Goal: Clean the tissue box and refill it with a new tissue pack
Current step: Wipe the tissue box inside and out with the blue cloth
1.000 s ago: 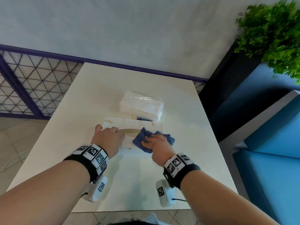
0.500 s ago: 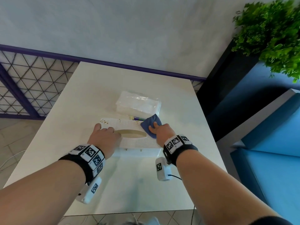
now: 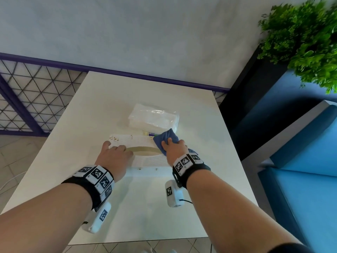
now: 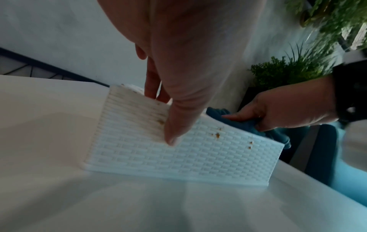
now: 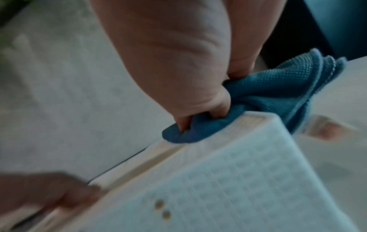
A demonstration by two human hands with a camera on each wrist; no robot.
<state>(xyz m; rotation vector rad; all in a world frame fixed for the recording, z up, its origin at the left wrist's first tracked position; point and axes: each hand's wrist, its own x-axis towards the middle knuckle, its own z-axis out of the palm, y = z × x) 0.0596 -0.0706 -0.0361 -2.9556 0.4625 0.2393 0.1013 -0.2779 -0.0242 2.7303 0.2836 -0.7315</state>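
A white woven-texture tissue box (image 3: 145,157) (image 4: 178,155) (image 5: 228,180) with small brown stains lies on the white table (image 3: 73,143). My left hand (image 3: 114,152) (image 4: 178,94) grips its left end, thumb on the near side wall, fingers over the top. My right hand (image 3: 174,147) (image 5: 188,94) (image 4: 278,113) grips a bunched blue cloth (image 3: 165,138) (image 5: 268,94) (image 4: 248,124) and presses it on the box's far right top corner. A new tissue pack (image 3: 153,118) in clear wrap lies just behind the box.
A purple railing with mesh (image 3: 27,97) runs behind and left of the table. A dark planter with a green plant (image 3: 306,39) and a blue bench (image 3: 300,179) stand to the right.
My right hand has slid the blue cloth from the near right part of the box top to its far right corner. My left hand kept its hold on the box's left end.
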